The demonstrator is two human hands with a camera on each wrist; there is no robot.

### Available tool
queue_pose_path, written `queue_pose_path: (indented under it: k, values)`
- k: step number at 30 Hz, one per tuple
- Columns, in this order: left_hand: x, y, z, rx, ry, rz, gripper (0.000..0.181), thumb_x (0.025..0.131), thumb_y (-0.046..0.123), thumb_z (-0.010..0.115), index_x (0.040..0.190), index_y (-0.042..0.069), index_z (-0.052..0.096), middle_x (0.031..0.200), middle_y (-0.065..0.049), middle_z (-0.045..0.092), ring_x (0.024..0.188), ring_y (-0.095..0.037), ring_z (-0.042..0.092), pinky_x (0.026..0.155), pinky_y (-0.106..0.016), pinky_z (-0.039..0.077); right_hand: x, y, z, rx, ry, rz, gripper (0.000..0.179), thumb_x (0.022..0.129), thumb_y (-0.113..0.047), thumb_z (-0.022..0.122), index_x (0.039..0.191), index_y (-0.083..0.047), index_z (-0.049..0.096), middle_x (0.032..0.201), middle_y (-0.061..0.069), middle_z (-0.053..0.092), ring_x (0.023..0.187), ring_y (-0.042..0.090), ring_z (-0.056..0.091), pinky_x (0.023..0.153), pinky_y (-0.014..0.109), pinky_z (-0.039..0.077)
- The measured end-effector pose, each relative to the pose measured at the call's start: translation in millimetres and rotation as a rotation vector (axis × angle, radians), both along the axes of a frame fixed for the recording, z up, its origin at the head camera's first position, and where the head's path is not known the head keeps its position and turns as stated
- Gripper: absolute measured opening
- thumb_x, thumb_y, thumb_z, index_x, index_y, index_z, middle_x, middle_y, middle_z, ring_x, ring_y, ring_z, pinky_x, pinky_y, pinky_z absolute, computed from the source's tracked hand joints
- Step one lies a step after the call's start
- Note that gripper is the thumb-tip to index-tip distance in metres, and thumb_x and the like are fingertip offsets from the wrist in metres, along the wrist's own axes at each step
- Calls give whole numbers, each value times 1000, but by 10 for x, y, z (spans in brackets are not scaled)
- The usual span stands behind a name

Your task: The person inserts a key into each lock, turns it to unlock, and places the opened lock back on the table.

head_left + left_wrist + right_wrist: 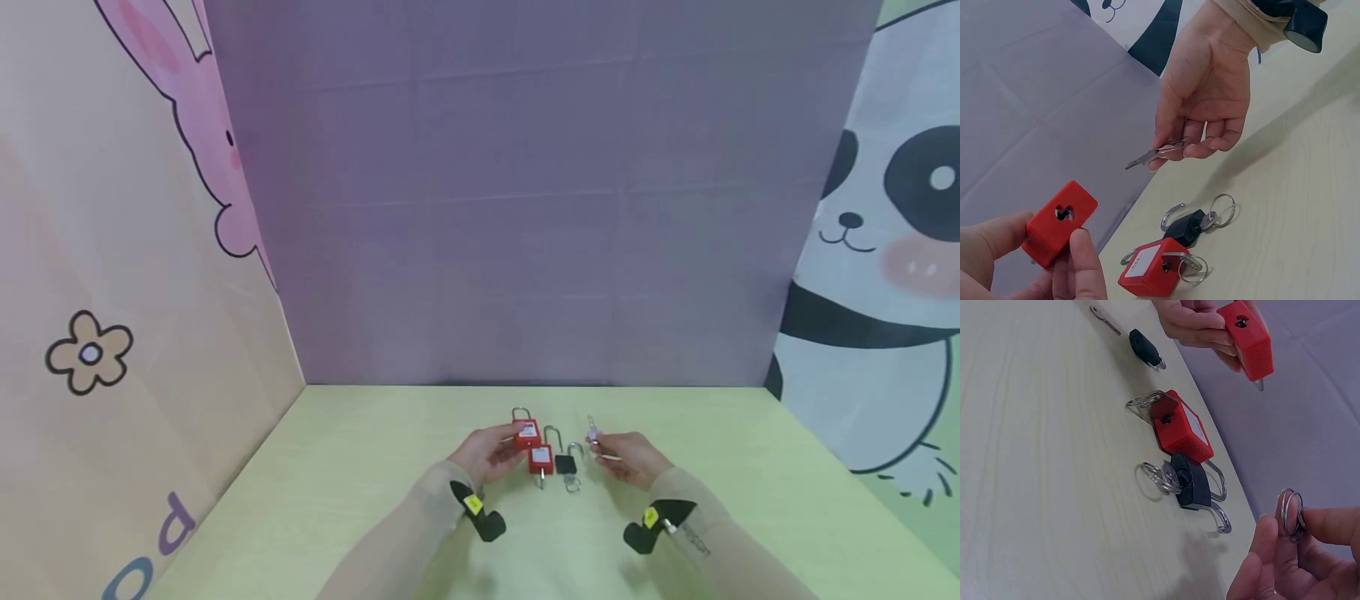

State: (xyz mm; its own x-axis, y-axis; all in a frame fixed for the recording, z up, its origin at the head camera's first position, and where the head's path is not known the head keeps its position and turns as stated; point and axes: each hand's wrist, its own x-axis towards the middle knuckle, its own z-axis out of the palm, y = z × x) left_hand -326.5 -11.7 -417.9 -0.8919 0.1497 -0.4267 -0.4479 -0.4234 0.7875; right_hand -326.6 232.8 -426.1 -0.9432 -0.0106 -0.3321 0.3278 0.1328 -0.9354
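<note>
My left hand (486,452) holds a red padlock (1060,222) between thumb and fingers, raised over the table. Its keyhole side faces the left wrist camera, and its metal shackle arches up in the head view. Opposite, my right hand (628,457) pinches a small metal key (1142,160) on split rings (1291,515). Between the hands lies a second red padlock (1182,427) with a ringed key in its keyhole. Beside it is a black padlock (1191,481), its shackle raised and a ringed key in its bottom.
In the right wrist view, a dark oval item (1145,349) with metal ends and a slim metal key (1105,320) lie beyond the padlocks. A purple-grey backdrop (517,208) rises behind the pale table (360,450), with cartoon-printed cloth at both sides.
</note>
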Motion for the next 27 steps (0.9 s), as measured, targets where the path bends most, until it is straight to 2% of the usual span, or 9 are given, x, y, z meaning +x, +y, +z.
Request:
queue_pose_path:
  k: [4, 10, 18, 27]
  values:
    - [-2, -1, -4, 31, -33, 4, 41, 85, 18, 75, 116, -2, 60, 104, -14, 64, 87, -19, 61, 95, -30, 50, 2, -4, 3, 0, -3, 1, 34, 100, -17, 51, 124, 7, 58, 93, 3, 69, 73, 7, 62, 67, 22, 48]
    - [10, -5, 4, 101, -58, 3, 39, 88, 18, 71, 116, -5, 56, 101, -13, 62, 84, -18, 59, 87, -26, 52, 19, -9, 16, -1, 5, 12, 33, 101, -17, 51, 122, 6, 59, 92, 2, 69, 73, 7, 62, 66, 22, 48]
    - [-16, 12, -42, 1, -4, -10, 43, 84, 20, 76, 121, 3, 61, 112, -16, 64, 91, -21, 62, 92, -31, 52, 33, -22, 17, 2, -7, -1, 33, 100, -16, 51, 123, 7, 58, 91, 2, 68, 73, 8, 62, 67, 22, 48]
    - [-15, 45, -36, -29, -12, -25, 43, 84, 21, 75, 122, 4, 62, 114, -16, 64, 91, -21, 61, 93, -31, 51, 41, -5, 16, -19, -3, 6, 32, 100, -16, 52, 122, 6, 59, 90, 1, 69, 73, 8, 62, 68, 22, 49]
